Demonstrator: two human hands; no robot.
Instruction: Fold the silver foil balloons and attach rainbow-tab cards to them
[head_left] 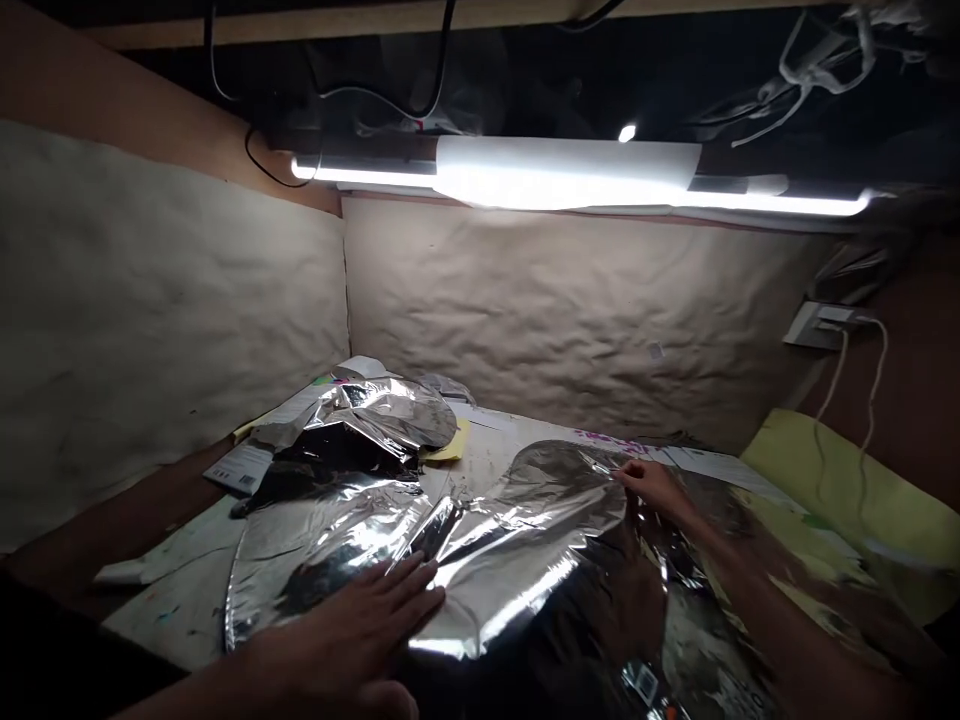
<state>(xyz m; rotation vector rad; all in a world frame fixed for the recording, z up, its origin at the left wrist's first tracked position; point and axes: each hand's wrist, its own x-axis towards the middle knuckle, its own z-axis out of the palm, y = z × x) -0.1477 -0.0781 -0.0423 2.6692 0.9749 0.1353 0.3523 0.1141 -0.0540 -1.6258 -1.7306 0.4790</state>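
Note:
A large sheet of shiny silver foil (517,570) covers the near middle of the table, creased and with curved outer edges. My left hand (360,625) lies on the foil's lower left part, its fingers stretched out flat. At the foil's upper right edge, my right hand (649,485) pinches the rim between thumb and fingers. More crumpled silver foil (397,405) rests farther back on the left, with dark folds in front of it.
Yellow paper (450,442) shows behind the foil, and a larger yellow sheet (862,490) stands at the right under white cables. A printed card (240,468) lies at left. A lit tube lamp (772,203) hangs above the paper-covered back wall (555,310).

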